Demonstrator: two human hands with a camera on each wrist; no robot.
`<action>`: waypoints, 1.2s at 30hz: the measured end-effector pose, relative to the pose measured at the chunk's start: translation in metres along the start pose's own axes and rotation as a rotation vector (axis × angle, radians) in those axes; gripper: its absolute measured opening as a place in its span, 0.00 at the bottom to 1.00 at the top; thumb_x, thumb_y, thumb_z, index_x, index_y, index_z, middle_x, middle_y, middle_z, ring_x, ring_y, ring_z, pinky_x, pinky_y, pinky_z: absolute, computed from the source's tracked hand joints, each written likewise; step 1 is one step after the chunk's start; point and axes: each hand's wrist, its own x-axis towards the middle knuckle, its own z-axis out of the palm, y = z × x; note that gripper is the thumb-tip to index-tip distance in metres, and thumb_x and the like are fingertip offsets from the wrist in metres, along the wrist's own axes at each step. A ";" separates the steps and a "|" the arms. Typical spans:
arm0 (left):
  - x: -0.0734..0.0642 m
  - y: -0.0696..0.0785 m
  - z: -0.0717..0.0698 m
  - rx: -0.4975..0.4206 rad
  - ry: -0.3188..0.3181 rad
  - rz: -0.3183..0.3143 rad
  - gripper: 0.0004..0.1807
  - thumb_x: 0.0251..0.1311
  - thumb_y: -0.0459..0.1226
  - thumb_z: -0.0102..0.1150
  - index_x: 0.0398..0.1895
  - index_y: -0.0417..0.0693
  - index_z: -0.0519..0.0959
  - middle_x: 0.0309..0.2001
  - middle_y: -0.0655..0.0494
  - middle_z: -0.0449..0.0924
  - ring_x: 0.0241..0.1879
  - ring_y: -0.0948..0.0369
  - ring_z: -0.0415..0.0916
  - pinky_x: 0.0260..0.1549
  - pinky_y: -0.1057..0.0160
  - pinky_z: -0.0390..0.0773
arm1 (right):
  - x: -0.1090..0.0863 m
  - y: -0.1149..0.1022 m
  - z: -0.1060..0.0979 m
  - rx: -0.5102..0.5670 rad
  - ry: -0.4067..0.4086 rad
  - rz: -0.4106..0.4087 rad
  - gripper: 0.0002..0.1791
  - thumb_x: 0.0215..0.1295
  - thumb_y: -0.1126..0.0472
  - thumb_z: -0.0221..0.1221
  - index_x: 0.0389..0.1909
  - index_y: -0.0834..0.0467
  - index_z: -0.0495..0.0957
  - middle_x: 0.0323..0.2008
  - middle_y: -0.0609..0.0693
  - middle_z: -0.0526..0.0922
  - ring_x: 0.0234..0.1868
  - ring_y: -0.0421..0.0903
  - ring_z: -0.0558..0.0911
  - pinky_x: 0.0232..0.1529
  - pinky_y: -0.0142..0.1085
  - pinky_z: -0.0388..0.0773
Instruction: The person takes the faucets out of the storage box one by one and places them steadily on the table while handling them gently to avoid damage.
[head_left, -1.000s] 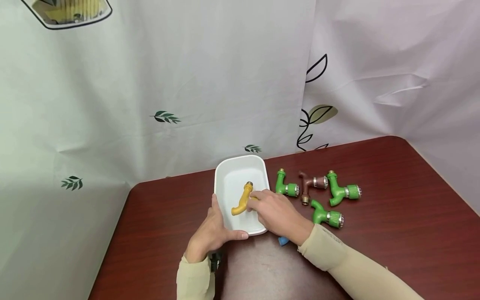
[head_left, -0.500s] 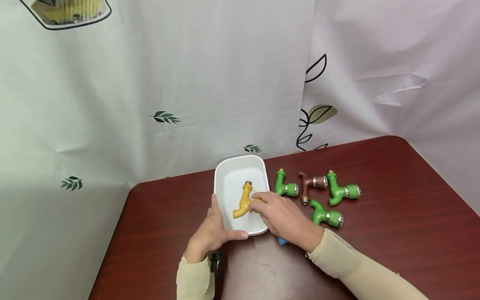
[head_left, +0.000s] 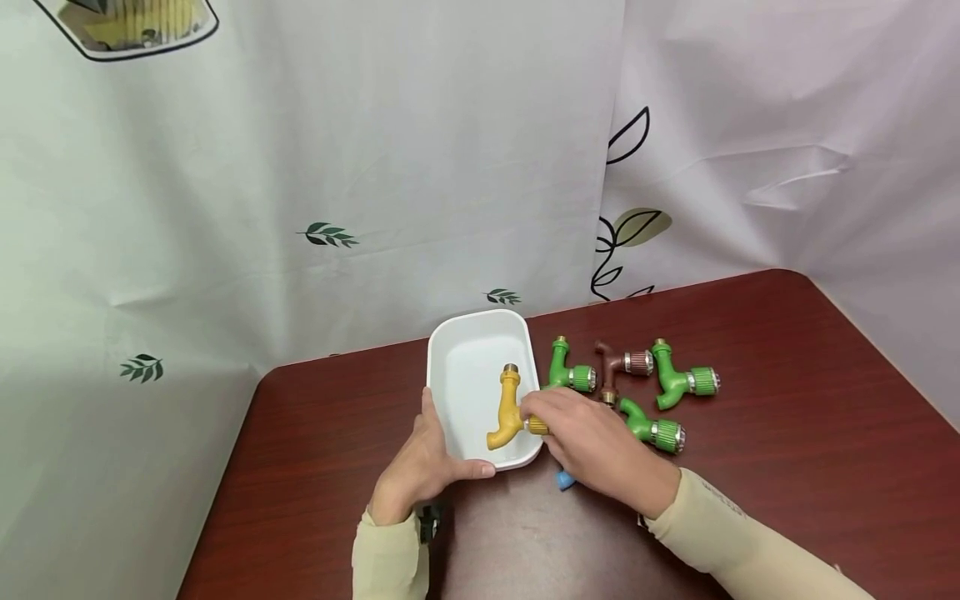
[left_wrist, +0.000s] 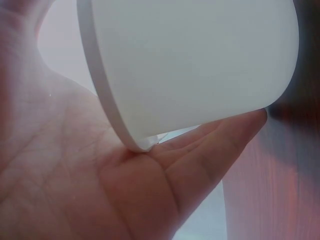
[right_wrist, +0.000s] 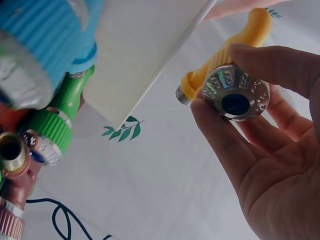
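My right hand (head_left: 600,442) pinches a yellow water tap (head_left: 509,412) by its ribbed handle, over the right front part of a white tray (head_left: 468,350). In the right wrist view, thumb and fingers clasp the tap's handle, whose silver cap (right_wrist: 236,95) faces the camera. The threaded end points away from me. My left hand (head_left: 423,462) spans the tray's near left corner. Its fingers lie straight along the left side, and the thumb extends along the front rim. Left wrist view: straight fingers (left_wrist: 215,150) touch the tray's outer wall (left_wrist: 200,60).
Right of the tray lie several taps: green ones (head_left: 561,367) (head_left: 678,382) (head_left: 651,427) and a brown one (head_left: 611,371). A blue tap (head_left: 565,480) is mostly hidden beneath my right hand. The dark red table (head_left: 315,467) meets a patterned white curtain (head_left: 375,167) behind.
My right hand has moved right and slightly toward me with the yellow tap, from mid-tray to its right front side. The left hand and tray have stayed put.
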 end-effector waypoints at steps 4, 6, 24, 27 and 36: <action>0.000 0.000 0.000 0.001 0.003 0.003 0.82 0.35 0.51 0.86 0.77 0.31 0.29 0.71 0.23 0.52 0.68 0.39 0.61 0.62 0.44 0.67 | -0.007 0.001 -0.004 -0.021 0.014 0.000 0.20 0.55 0.78 0.63 0.43 0.52 0.76 0.44 0.41 0.80 0.49 0.42 0.79 0.46 0.38 0.79; 0.001 -0.001 0.001 -0.001 0.005 0.005 0.82 0.35 0.51 0.86 0.78 0.31 0.30 0.71 0.23 0.52 0.69 0.39 0.61 0.62 0.44 0.67 | -0.010 0.002 -0.007 -0.023 0.016 0.000 0.20 0.55 0.77 0.63 0.44 0.52 0.77 0.45 0.41 0.80 0.50 0.42 0.79 0.47 0.38 0.79; -0.001 0.000 0.000 -0.015 0.008 0.002 0.83 0.34 0.51 0.86 0.78 0.34 0.29 0.70 0.25 0.55 0.66 0.40 0.64 0.61 0.45 0.68 | -0.040 0.010 -0.023 -0.042 0.092 0.013 0.28 0.45 0.78 0.70 0.48 0.54 0.80 0.49 0.45 0.82 0.54 0.45 0.79 0.46 0.40 0.81; -0.001 -0.001 0.001 -0.028 0.008 0.002 0.83 0.34 0.50 0.86 0.78 0.34 0.29 0.71 0.25 0.55 0.66 0.40 0.64 0.61 0.45 0.68 | -0.046 0.012 -0.027 -0.062 0.111 0.014 0.28 0.43 0.78 0.71 0.47 0.54 0.80 0.49 0.46 0.82 0.54 0.45 0.79 0.42 0.40 0.82; -0.001 -0.001 0.001 -0.036 0.011 0.007 0.82 0.34 0.50 0.86 0.78 0.35 0.29 0.70 0.26 0.55 0.65 0.41 0.65 0.60 0.46 0.68 | -0.059 0.019 -0.036 -0.096 0.131 0.005 0.27 0.41 0.78 0.69 0.43 0.53 0.80 0.48 0.45 0.82 0.54 0.46 0.80 0.39 0.39 0.82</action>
